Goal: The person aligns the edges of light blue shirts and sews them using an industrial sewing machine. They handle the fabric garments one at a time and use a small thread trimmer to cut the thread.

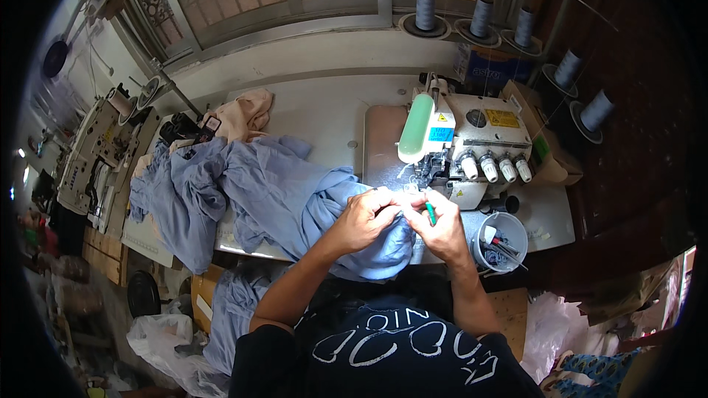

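Blue cloth [284, 188] across table [321, 121], long axis running from hands toward nine o'clock, near end bunched below left hand [363, 219]. Left hand: fingers drawn toward thumb; glare, cannot tell whether closed on anything. Right hand [444, 231]: curled round slim green tool [431, 214]. Sewing machine [483, 125] at one o'clock, right hand nearer. White tub [524, 240] just past three.
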The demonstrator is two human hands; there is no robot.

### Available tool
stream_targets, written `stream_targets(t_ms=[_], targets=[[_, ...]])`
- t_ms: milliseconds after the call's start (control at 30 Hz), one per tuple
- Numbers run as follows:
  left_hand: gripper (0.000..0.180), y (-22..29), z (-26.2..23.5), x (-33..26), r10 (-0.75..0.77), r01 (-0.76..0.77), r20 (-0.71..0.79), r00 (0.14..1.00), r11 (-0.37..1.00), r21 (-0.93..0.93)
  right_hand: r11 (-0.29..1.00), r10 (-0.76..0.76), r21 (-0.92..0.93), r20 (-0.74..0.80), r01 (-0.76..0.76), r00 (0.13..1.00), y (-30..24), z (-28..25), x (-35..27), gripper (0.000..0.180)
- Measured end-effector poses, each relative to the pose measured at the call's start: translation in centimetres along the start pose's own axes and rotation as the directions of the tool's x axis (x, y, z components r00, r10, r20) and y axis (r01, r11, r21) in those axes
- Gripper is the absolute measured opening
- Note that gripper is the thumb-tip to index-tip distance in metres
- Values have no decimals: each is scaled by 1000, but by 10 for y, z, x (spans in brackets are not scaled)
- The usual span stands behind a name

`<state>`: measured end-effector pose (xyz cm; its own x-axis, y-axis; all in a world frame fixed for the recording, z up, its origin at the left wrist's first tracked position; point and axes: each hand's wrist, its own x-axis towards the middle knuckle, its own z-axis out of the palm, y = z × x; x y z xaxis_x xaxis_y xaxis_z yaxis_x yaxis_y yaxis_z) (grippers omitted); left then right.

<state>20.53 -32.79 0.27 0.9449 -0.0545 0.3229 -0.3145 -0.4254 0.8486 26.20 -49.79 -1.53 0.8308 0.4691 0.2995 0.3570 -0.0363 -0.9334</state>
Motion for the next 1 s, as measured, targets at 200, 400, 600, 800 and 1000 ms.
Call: stream_targets(t_ms=[200, 400, 600, 800, 1000], targets=[[7, 2, -3, -3, 63, -54, -25, 998, 964, 262, 993, -90, -70, 86, 96, 992, 13, 4, 0, 17], [12, 15, 7, -4, 130, -83, -79, 988, 894, 440, 973, 175, 131, 111, -189, 978, 2, -4, -2, 18], [18, -2, 5, -6, 270, -279, 81, 959, 867, 414, 993, 25, 109, 106, -36, 994, -9, -3, 1, 15], [13, -12, 10, 1, 228, -214, -21, 973, 940, 266, 995, 98, 20, 36, -98, 995, 7, -2, -2, 14], [15, -4, 8, -1, 11, -3, -46, 999, 984, 177, 938, 237, 207, 203, -278, 950, -20, -11, -32, 19]])
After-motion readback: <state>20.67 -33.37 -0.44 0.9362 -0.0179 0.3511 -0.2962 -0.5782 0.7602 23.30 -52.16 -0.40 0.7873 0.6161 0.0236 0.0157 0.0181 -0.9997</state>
